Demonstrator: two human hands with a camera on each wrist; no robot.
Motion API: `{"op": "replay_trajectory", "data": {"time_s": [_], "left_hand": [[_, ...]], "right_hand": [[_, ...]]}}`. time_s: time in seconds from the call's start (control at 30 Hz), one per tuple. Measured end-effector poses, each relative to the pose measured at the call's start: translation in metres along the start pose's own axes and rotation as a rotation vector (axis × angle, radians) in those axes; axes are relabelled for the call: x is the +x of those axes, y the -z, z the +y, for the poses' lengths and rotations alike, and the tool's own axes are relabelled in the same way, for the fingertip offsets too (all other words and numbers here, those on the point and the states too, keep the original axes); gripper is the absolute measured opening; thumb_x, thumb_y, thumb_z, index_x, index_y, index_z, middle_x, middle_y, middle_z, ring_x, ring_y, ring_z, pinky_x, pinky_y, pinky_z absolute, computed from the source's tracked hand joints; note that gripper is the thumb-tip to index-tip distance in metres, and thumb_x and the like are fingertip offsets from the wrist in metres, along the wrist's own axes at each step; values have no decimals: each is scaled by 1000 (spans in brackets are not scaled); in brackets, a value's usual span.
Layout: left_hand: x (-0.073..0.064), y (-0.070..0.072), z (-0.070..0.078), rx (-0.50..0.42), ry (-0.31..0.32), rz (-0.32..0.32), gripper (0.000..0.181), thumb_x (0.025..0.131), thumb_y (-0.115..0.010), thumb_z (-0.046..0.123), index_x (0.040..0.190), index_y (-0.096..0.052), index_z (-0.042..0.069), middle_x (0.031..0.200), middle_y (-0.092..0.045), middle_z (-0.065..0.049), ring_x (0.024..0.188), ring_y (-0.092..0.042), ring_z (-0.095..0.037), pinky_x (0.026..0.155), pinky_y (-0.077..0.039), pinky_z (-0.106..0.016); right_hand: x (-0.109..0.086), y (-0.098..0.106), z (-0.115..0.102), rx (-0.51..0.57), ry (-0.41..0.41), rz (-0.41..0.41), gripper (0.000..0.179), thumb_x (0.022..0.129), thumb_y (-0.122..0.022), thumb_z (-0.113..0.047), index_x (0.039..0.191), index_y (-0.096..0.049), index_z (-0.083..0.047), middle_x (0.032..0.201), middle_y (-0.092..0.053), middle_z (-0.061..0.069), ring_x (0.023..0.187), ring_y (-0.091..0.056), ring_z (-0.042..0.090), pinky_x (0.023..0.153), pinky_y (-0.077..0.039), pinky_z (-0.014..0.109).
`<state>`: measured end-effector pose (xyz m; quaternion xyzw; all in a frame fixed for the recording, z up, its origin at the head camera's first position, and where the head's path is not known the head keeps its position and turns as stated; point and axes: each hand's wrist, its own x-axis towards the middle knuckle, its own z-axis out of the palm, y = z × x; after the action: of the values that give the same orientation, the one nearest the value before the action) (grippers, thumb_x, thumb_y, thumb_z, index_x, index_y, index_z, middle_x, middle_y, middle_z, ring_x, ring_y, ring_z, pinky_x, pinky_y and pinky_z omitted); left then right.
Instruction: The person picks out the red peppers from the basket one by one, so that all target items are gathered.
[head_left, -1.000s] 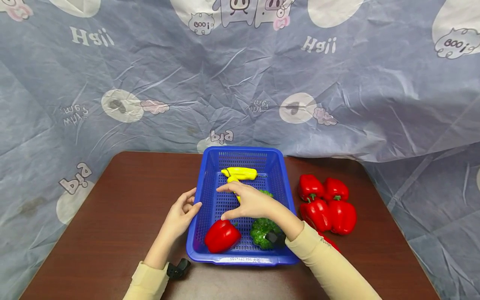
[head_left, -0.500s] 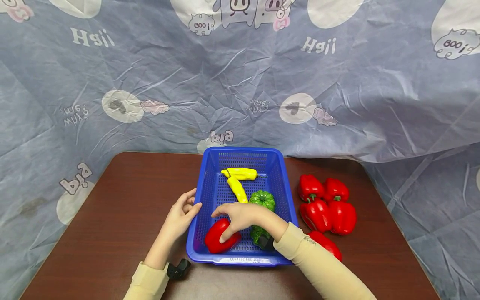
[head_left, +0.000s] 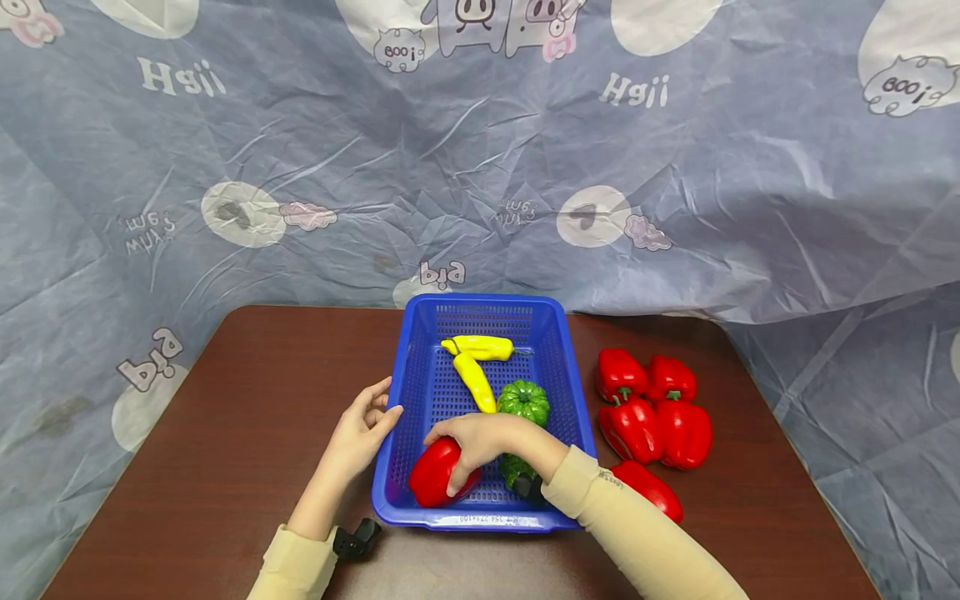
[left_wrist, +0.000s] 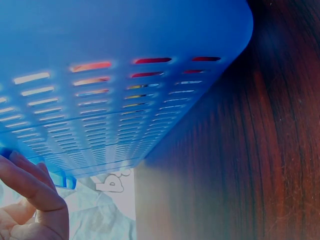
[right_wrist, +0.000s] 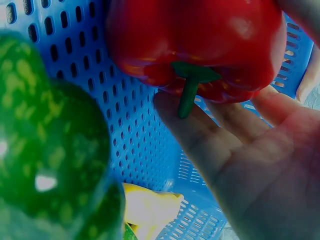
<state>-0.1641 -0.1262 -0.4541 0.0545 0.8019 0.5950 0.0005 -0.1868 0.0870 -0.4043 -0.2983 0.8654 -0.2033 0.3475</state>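
A red bell pepper (head_left: 431,478) lies in the near left corner of the blue plastic basket (head_left: 491,521). My right hand (head_left: 480,439) holds the pepper, thumb on one side and fingers on the other. In the right wrist view, the fingers of my right hand (right_wrist: 250,160) reach under the pepper (right_wrist: 200,40) near its green stem (right_wrist: 188,97). My left hand (head_left: 362,429) grips the basket's left rim between thumb and fingers. A round ribbed green vegetable (head_left: 523,401) and a darker green one (head_left: 516,468), partly hidden by my right wrist, lie at the basket's right.
Two long yellow peppers (head_left: 476,383) lie toward the far end inside the basket. Several red bell peppers (head_left: 632,429) are grouped on the brown table (head_left: 300,367) to the right of the basket. A patterned grey cloth (head_left: 450,167) hangs behind the table.
My right hand has come down and nearer from above the yellow peppers, and its fingers now close round the red bell pepper. My left hand has stayed on the basket rim.
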Motion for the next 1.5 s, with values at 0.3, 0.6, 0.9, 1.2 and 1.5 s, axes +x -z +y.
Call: {"op": "replay_trajectory", "data": {"time_s": [0.3,0.6,0.9,1.2,1.5], "left_hand": [[0,-1,0,-12,1,8,53,96,-62,7,143,-43,-4,107,-60,-21,66,-57,-2,61,-51,-20],[0,-1,2,-40,18,1,52,96,-63,8,143,-44,-4,109,-60,-21,67,-57,-3,62,-51,-20],[0,-1,1,-25,26,5,53,96,-64,10,143,-44,-3,109,-59,-21,66,-57,-3,62,-50,-20],[-1,-1,4,-23,22,4,53,96,-64,10,144,-44,-3,110,-60,-21,66,-57,-3,62,-50,-20],[-1,0,4,-17,21,1,53,96,-63,10,144,-43,-2,110,-60,-20,65,-57,-1,61,-49,-20]], "right_hand": [[1,3,5,26,47,42,64,72,-85,-23,130,-59,-14,114,-64,-1,100,-58,10,83,-50,22],[-12,17,2,107,70,68,60,75,-81,-24,129,-57,-16,112,-62,-2,97,-56,9,79,-51,21],[-38,30,-2,132,84,155,60,77,-79,-29,131,-55,-19,118,-61,-1,101,-57,13,81,-52,26],[-77,41,3,175,134,303,61,77,-77,-33,132,-53,-19,118,-62,4,106,-58,19,86,-52,32],[-115,42,18,301,109,410,60,79,-76,-31,133,-50,-23,121,-60,5,109,-57,23,85,-54,35]]}}
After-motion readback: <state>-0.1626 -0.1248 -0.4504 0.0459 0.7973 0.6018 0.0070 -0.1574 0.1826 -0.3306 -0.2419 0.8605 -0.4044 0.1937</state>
